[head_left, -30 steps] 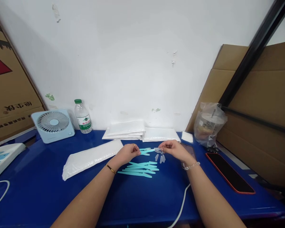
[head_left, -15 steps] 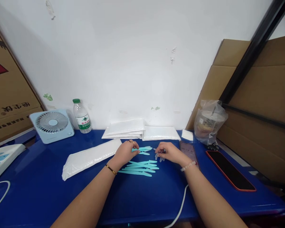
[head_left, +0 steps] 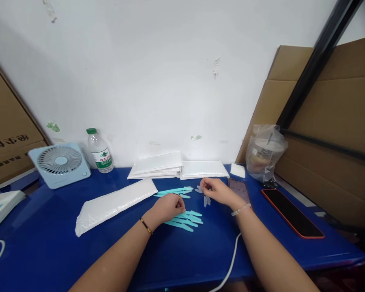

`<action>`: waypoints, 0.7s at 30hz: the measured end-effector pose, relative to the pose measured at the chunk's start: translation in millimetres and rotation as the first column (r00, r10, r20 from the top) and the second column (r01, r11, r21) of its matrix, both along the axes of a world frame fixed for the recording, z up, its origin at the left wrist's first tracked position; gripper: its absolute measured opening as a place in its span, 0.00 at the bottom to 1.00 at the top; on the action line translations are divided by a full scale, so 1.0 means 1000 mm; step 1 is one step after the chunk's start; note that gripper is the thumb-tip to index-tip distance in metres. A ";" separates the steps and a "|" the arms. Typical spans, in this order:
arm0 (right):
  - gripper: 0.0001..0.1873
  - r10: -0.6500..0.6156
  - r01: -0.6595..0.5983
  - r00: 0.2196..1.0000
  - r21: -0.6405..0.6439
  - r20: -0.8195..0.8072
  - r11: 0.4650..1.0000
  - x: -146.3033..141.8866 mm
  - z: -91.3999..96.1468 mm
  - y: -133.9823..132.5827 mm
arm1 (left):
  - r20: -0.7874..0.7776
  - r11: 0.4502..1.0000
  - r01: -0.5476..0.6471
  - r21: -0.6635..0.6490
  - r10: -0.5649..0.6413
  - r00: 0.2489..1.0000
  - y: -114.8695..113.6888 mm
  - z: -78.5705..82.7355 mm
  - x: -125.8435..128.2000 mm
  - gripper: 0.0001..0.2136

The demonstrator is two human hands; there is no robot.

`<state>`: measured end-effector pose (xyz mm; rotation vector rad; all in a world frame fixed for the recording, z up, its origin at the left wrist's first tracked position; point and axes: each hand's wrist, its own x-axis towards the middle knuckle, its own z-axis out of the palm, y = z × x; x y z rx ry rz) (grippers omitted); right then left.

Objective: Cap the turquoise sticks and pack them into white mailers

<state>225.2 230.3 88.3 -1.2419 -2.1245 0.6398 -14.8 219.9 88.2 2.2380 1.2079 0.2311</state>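
Two groups of slim turquoise eyebrow razors lie on the blue table: an upper group (head_left: pixel 174 191) and a lower group (head_left: pixel 187 222). My left hand (head_left: pixel 169 207) is over the lower group, fingers curled and thumb pinched against an eyebrow razor there; the palm hides part of the pile. Small clear plastic caps (head_left: pixel 207 200) lie to the right of the razors. My right hand (head_left: pixel 216 190) is closed in a pinch among them, on what looks like a clear cap (head_left: pixel 198 189) at its fingertips. A puffy white padded envelope (head_left: pixel 115 206) lies left of the razors.
White padded envelopes (head_left: pixel 156 164) are stacked against the wall. At left stand a light blue fan (head_left: pixel 61 162) and a water bottle (head_left: pixel 100 152). At right are a phone (head_left: pixel 292 213), another phone (head_left: pixel 239 190) with a white cable (head_left: pixel 233 259), and a bagged drink cup (head_left: pixel 263 154).
My left hand has moved from the upper razors down toward me onto the lower group. My right hand has stayed by the clear caps, shifting slightly. The view has turned a little.
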 end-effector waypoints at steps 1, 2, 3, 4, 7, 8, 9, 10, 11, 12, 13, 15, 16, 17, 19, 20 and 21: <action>0.04 -0.009 0.009 1.000 -0.021 -0.023 1.000 0.002 0.001 -0.001 | 0.005 1.000 -0.007 0.004 0.007 1.000 0.000 0.000 0.000 0.10; 0.05 -0.016 0.014 0.999 -0.038 -0.039 0.999 0.004 0.002 -0.001 | 0.009 1.000 -0.010 0.012 0.010 1.000 -0.001 0.000 -0.001 0.11; 0.06 -0.019 0.016 0.999 -0.053 -0.051 0.998 0.004 0.003 -0.001 | 0.013 1.000 -0.010 0.022 0.010 1.000 -0.002 0.000 -0.001 0.13; 0.06 -0.018 0.015 0.998 -0.064 -0.060 0.998 0.005 0.003 -0.001 | 0.014 0.999 -0.005 0.035 0.005 1.000 -0.002 0.000 -0.001 0.16; 0.07 -0.001 -0.007 0.996 -0.095 -0.087 0.995 0.003 0.003 -0.001 | 0.004 0.998 0.023 0.066 -0.023 1.000 -0.005 -0.002 0.001 0.13; 0.08 0.005 -0.015 0.995 -0.108 -0.095 0.994 0.003 0.003 -0.001 | -0.001 0.997 0.023 0.073 -0.023 1.000 -0.006 -0.003 0.002 0.10; 0.08 0.007 -0.019 0.995 -0.118 -0.100 0.993 0.002 0.004 -0.002 | -0.007 0.997 0.022 0.074 -0.021 1.000 -0.007 -0.003 0.003 0.08; 0.08 0.004 -0.017 0.995 -0.121 -0.103 0.992 0.002 0.004 -0.002 | -0.013 0.997 0.022 0.068 -0.021 1.000 -0.007 -0.004 0.003 0.06; 0.09 0.000 -0.012 0.995 -0.118 -0.104 0.993 0.003 0.005 -0.002 | -0.016 0.998 0.020 0.058 -0.019 1.000 -0.007 -0.004 0.004 0.06; 0.09 -0.005 -0.007 0.995 -0.113 -0.104 0.994 0.003 0.005 -0.002 | -0.015 0.999 0.016 0.046 -0.016 1.000 -0.006 -0.004 0.004 0.06; 0.10 -0.008 -0.004 0.994 -0.112 -0.105 0.994 0.004 0.006 -0.002 | -0.006 0.999 0.003 0.041 -0.003 1.000 -0.004 -0.003 0.003 0.06; 0.12 -0.002 -0.012 0.994 -0.136 -0.108 0.991 0.004 0.007 -0.003 | 0.037 0.997 -0.054 0.061 0.051 0.998 0.000 -0.002 0.001 0.07; 0.13 0.004 -0.021 0.994 -0.156 -0.113 0.987 0.004 0.008 -0.003 | 0.066 0.992 -0.097 0.082 0.092 0.994 0.003 0.000 -0.001 0.08; 0.14 0.008 -0.029 0.993 -0.175 -0.118 0.984 0.004 0.008 -0.003 | 0.095 0.985 -0.141 0.100 0.132 0.987 0.005 0.001 -0.003 0.08; 0.15 0.015 -0.039 0.992 -0.190 -0.126 0.981 0.004 0.010 -0.004 | 0.135 0.974 -0.199 0.108 0.184 0.974 0.011 0.002 -0.007 0.09; 0.15 0.016 -0.040 0.992 -0.187 -0.127 0.982 0.003 0.011 -0.004 | 0.146 0.972 -0.211 0.101 0.195 0.970 0.013 0.001 -0.008 0.09; 0.15 0.015 -0.038 0.992 -0.181 -0.128 0.983 0.003 0.012 -0.005 | 0.155 0.972 -0.216 0.091 0.200 0.967 0.014 0.001 -0.010 0.10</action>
